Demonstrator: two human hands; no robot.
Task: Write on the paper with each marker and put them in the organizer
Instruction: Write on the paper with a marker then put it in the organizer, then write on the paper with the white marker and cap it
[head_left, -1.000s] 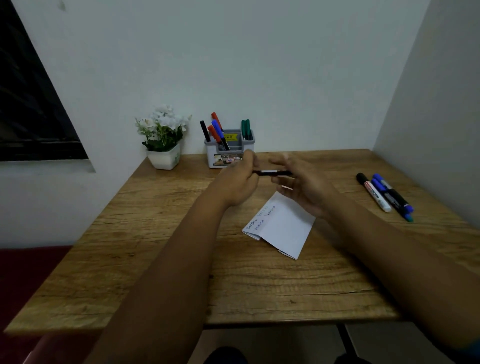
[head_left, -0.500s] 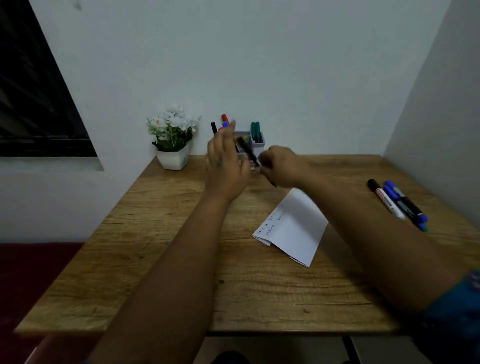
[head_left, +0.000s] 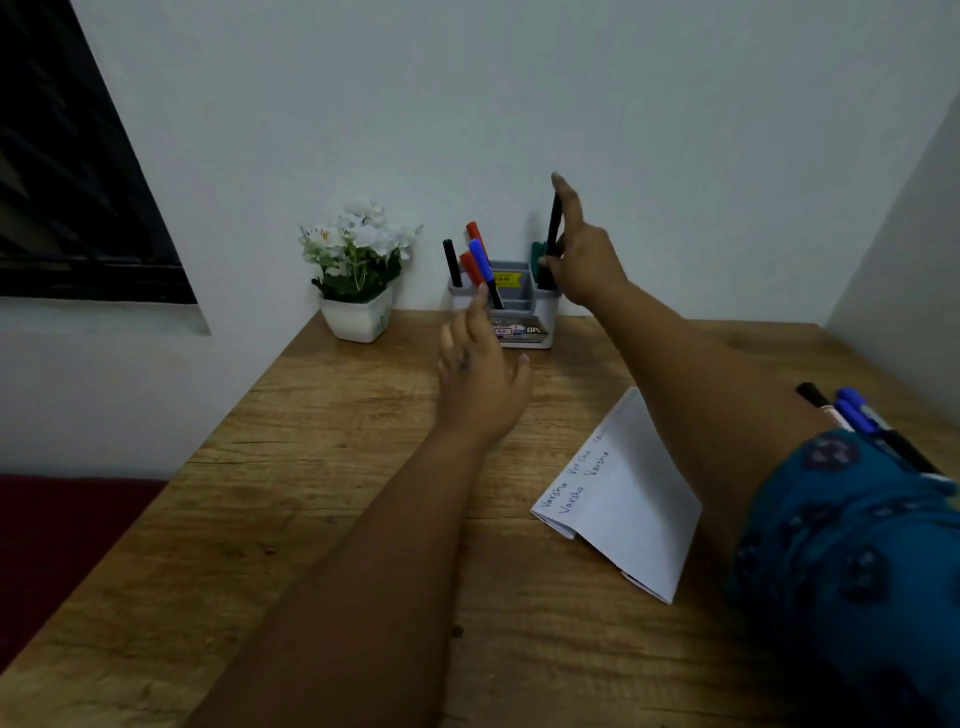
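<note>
**One black marker reaches the organizer**

One black marker (head_left: 554, 226), horizontal between both hands a second ago, now stands upright in the right hand (head_left: 584, 260), fingers pinching it above the organizer (head_left: 511, 306) at 12 o'clock. Left hand (head_left: 480, 379) has released, fingers relaxed. Paper (head_left: 623, 499) lies on the surface (head_left: 311, 519); spare markers (head_left: 857, 415) wait at 3 o'clock.

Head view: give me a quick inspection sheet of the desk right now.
Surface: wooden table, bare grain.
Job's things: folded paper with writing; organizer holding markers; loose markers at right edge.
Clutter: flower pot.
Hands: right hand holds a black marker upright over the organizer's right compartment; left hand open, holds nothing.
Cables: nothing seen.
Surroundings: white wall, dark window.
</note>
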